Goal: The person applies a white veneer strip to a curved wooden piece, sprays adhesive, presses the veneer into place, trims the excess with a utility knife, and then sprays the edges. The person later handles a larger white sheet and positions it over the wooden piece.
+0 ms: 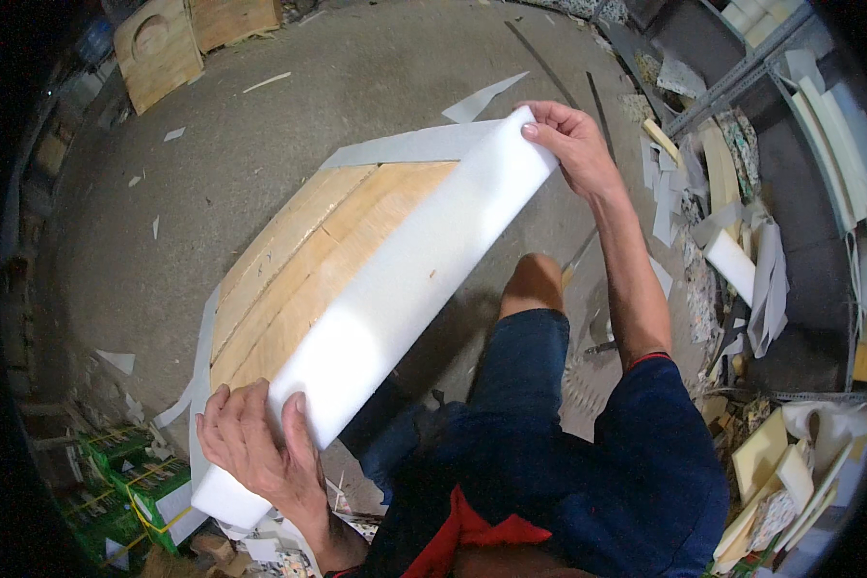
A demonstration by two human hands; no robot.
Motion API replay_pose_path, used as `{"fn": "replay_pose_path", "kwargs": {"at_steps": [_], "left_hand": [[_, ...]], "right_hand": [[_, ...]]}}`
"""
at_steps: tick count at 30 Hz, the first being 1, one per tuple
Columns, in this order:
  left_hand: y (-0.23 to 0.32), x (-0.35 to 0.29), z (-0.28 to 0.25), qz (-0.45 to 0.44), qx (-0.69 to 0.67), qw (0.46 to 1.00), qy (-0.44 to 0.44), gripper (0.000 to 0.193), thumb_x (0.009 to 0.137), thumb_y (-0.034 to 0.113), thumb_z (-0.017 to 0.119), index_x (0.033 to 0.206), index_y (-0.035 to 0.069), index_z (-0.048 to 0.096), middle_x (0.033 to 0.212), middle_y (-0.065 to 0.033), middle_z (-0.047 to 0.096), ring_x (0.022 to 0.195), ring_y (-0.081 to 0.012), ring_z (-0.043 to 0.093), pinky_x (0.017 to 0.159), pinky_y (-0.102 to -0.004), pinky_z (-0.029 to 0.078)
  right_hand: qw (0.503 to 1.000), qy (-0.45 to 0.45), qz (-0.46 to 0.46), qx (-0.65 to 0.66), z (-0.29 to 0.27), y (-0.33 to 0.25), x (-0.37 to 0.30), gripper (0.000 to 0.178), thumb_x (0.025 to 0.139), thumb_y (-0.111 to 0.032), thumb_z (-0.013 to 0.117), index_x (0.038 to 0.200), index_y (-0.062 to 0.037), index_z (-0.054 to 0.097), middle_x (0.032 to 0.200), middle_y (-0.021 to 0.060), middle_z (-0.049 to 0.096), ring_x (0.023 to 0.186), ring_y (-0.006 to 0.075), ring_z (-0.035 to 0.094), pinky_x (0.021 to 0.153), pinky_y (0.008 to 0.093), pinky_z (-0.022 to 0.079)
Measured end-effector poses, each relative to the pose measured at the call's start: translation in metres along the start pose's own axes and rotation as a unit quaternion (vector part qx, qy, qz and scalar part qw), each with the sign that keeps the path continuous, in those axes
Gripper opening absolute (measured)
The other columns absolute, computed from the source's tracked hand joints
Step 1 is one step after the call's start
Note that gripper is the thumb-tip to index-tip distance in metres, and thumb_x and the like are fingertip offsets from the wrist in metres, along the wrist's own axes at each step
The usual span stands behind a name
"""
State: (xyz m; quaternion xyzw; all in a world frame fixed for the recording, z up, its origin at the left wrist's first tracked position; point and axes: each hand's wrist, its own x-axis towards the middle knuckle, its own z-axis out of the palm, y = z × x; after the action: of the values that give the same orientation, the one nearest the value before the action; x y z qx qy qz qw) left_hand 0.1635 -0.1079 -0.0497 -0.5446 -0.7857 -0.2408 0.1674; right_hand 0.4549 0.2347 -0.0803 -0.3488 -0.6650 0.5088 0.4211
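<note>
A flat wooden panel with several plank-like sections is held tilted in front of me. Thick white foam runs along its near long edge, and thinner pale sheet material shows along the far edges. At the upper right, my right hand grips the foam's end corner, thumb on the near face and fingers behind. My left hand is wrapped over the lower left end, its thumb on the foam and its fingers reaching toward the wood. How the foam is joined to the panel cannot be made out.
Pale offcuts lie scattered on the concrete floor. Plywood pieces lie at the upper left. Green bundles with yellow straps stand at the lower left. Foam scraps pile up beside metal shelving on the right.
</note>
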Motion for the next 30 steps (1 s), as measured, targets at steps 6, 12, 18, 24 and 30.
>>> {"fn": "replay_pose_path", "kwargs": {"at_steps": [6, 12, 18, 24, 30], "left_hand": [[-0.004, 0.002, 0.003, 0.002, 0.006, 1.000, 0.020, 0.029, 0.081, 0.017, 0.075, 0.104, 0.002, 0.068, 0.102, -0.0122, 0.065, 0.113, -0.0353, 0.055, 0.105, -0.0519, 0.033], [-0.014, 0.017, 0.006, 0.035, 0.035, 0.999, 0.021, 0.028, 0.088, 0.021, 0.069, 0.107, 0.002, 0.068, 0.107, -0.0127, 0.066, 0.113, -0.0350, 0.054, 0.103, -0.0498, 0.034], [-0.025, 0.024, 0.007, 0.031, 0.068, 0.997, 0.022, 0.028, 0.091, 0.025, 0.065, 0.108, 0.003, 0.067, 0.110, -0.0138, 0.066, 0.116, -0.0354, 0.053, 0.105, -0.0500, 0.032], [-0.030, 0.045, 0.005, 0.040, 0.050, 0.998, 0.028, 0.028, 0.093, 0.027, 0.061, 0.104, 0.002, 0.067, 0.110, -0.0146, 0.066, 0.118, -0.0364, 0.053, 0.106, -0.0490, 0.032], [-0.045, 0.047, 0.004, -0.028, 0.138, 0.990, 0.001, 0.047, 0.099, 0.046, 0.045, 0.122, 0.011, 0.067, 0.130, -0.0160, 0.060, 0.135, -0.0375, 0.041, 0.115, -0.0615, 0.017]], "right_hand": [[0.807, 0.206, -0.237, -0.500, 0.067, -0.030, -0.054, 0.070, 0.090, -0.033, 0.067, 0.143, 0.0045, 0.040, 0.142, 0.0257, 0.044, 0.134, 0.0338, 0.043, 0.110, 0.0431, 0.036], [0.819, -0.021, -0.300, -0.489, 0.152, -0.028, -0.074, 0.109, 0.081, -0.082, 0.039, 0.149, 0.0015, 0.030, 0.156, 0.0243, 0.025, 0.146, 0.0415, 0.021, 0.115, 0.0645, 0.010], [0.817, 0.144, -0.188, -0.526, 0.075, -0.007, 0.012, 0.106, 0.084, -0.083, 0.032, 0.153, -0.0031, 0.023, 0.159, 0.0251, 0.015, 0.149, 0.0404, 0.008, 0.116, 0.0637, 0.005], [0.829, -0.008, -0.328, -0.454, 0.177, -0.043, -0.041, 0.096, 0.088, -0.077, 0.035, 0.154, -0.0074, 0.023, 0.160, 0.0245, 0.014, 0.149, 0.0409, 0.009, 0.115, 0.0668, 0.007], [0.837, -0.142, -0.361, -0.385, 0.194, -0.058, -0.056, 0.086, 0.092, -0.069, 0.041, 0.153, -0.0087, 0.029, 0.159, 0.0190, 0.021, 0.149, 0.0353, 0.015, 0.117, 0.0622, 0.010]]}}
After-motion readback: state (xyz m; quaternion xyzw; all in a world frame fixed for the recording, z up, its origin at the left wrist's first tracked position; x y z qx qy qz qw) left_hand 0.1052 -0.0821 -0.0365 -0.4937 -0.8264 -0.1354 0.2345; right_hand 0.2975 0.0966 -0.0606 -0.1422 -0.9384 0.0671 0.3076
